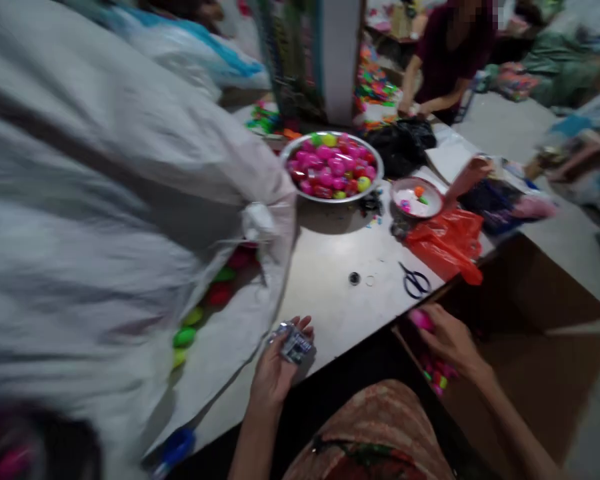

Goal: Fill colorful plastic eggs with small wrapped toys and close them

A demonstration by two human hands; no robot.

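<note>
My left hand [274,375] is closed around a small silvery packet with dark print [295,343], held above the near edge of the white table [325,293]. Over the near corner of a cardboard box [545,373], my right hand [453,340] grips a small pink plastic ball or capsule [421,319]; its exact kind is blurred. Several pink, green and yellow pieces [437,375] lie in the box below that hand. A metal bowl [286,175] heaped with pink, red and yellow capsules stands farther back on the table.
Dark-handled scissors [416,285], a small black round piece [354,279] and a red plastic bag [445,240] lie on the table. A shallow dish [397,200] holds several small pieces. A large white sack [130,200] bulges at left, bright pieces showing through its opening. A person [453,60] works at the back.
</note>
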